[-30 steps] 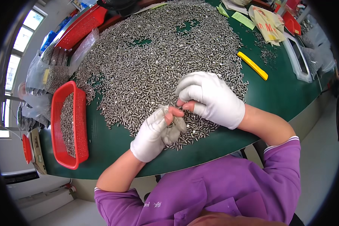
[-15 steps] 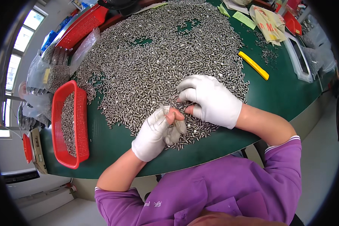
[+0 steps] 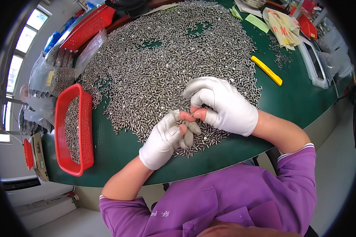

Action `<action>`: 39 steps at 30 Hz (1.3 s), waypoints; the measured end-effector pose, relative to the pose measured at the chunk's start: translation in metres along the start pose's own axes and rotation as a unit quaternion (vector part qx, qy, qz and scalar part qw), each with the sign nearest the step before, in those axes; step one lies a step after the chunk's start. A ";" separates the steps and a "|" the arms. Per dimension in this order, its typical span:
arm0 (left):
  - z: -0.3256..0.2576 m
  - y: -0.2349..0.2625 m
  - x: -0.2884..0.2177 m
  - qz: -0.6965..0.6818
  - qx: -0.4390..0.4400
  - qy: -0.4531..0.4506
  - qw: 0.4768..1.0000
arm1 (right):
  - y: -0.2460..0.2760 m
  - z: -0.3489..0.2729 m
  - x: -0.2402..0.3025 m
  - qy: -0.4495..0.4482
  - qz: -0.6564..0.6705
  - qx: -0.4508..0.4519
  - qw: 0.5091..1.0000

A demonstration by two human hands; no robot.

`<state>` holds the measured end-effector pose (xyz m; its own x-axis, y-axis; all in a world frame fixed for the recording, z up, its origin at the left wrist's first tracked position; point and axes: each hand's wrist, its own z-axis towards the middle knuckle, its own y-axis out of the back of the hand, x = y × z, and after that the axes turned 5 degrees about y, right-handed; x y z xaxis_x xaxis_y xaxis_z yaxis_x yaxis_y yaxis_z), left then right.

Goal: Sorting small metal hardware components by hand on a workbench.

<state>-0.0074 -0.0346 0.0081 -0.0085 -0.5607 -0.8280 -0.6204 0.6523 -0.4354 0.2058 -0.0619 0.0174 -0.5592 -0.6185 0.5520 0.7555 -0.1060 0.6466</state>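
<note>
A broad heap of small silvery cylindrical metal parts (image 3: 158, 75) covers much of the green table. Over its near edge my left hand (image 3: 164, 136) is curled, in a white glove with bare thumb and index tips. The index fingertip almost meets the fingertips of my right hand (image 3: 225, 106), gloved the same way. My right thumb and index finger are pinched together at a tiny dark spot, too small to name. Whatever lies inside the curled left fingers is hidden.
To the left stands a red plastic basket (image 3: 91, 134) partly filled with metal parts. A yellow strip-shaped tool (image 3: 266, 70) lies right of the heap. Bagged parts (image 3: 61, 81) and another red basket (image 3: 89, 27) are at the far left. A white frame (image 3: 313, 61) lies at right.
My right hand's thumb and index finger have closed into a pinch beside the left fingertips. The left index finger has stretched toward them, and its thumb has moved away from it.
</note>
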 end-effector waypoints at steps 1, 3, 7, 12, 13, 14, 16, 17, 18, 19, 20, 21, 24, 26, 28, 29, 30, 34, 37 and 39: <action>0.000 0.001 0.000 0.000 -0.001 0.000 1.000 | 0.000 0.001 0.001 -0.006 0.038 0.016 0.999; 0.000 0.002 -0.002 0.017 -0.008 0.013 1.000 | -0.005 0.000 -0.001 0.008 0.060 0.022 0.998; -0.001 0.000 -0.002 0.023 -0.018 0.030 0.999 | -0.010 -0.005 -0.002 0.031 0.103 0.030 0.994; 0.000 0.006 0.002 -0.014 -0.023 0.016 1.000 | -0.003 -0.004 0.000 -0.025 0.000 0.007 1.000; 0.001 0.005 0.000 -0.005 -0.026 0.022 0.999 | -0.001 -0.005 -0.003 -0.037 -0.039 0.045 0.998; 0.001 0.004 0.000 -0.004 -0.025 0.022 0.999 | 0.001 -0.006 -0.005 -0.049 -0.077 0.082 0.992; 0.000 0.003 -0.002 0.000 -0.032 0.035 0.999 | -0.004 -0.011 -0.008 -0.046 -0.116 0.102 0.987; -0.001 0.002 -0.004 0.001 -0.032 0.035 0.999 | -0.004 -0.011 -0.008 -0.025 -0.119 0.090 0.988; -0.001 0.000 -0.006 -0.003 -0.034 0.047 0.998 | -0.005 -0.010 -0.008 -0.004 -0.122 0.079 0.989; -0.002 0.000 -0.006 -0.006 -0.036 0.060 0.998 | -0.006 -0.010 -0.008 -0.004 -0.122 0.079 0.989; -0.002 0.000 -0.006 -0.007 -0.036 0.060 0.998 | -0.007 -0.010 -0.008 -0.005 -0.123 0.090 0.988; -0.001 0.001 -0.005 -0.014 -0.026 0.054 0.998 | -0.008 -0.009 -0.008 -0.005 -0.124 0.101 0.987; 0.000 -0.001 -0.003 -0.029 -0.026 0.037 0.999 | -0.010 -0.008 -0.005 0.012 -0.148 0.090 0.985; 0.000 -0.001 -0.002 -0.037 -0.037 0.024 0.998 | -0.006 -0.005 -0.006 -0.006 -0.076 0.058 0.995; 0.001 0.000 -0.002 0.008 -0.047 0.029 0.998 | -0.004 -0.004 -0.006 -0.020 0.023 -0.012 0.999; 0.001 0.004 -0.002 -0.017 -0.003 0.033 0.999 | -0.003 -0.003 -0.006 -0.019 0.023 -0.012 0.999; 0.002 0.004 -0.001 -0.017 -0.003 0.032 0.999 | -0.001 -0.002 -0.006 0.016 0.004 -0.011 1.000; 0.000 0.003 -0.001 -0.021 0.009 0.045 0.999 | 0.004 0.002 0.001 0.114 -0.065 -0.002 0.991; 0.000 0.002 -0.001 -0.019 0.008 0.065 0.998 | 0.003 0.000 0.000 0.138 -0.091 0.008 0.986; 0.001 0.004 0.002 -0.022 0.020 0.071 0.997 | 0.001 -0.003 -0.002 0.139 -0.043 0.024 0.989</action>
<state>-0.0096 -0.0326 0.0046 -0.0943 -0.6533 -0.7512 -0.5916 0.6437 -0.4855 0.2081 -0.0631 0.0153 -0.5004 -0.7999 0.3312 0.6881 -0.1353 0.7129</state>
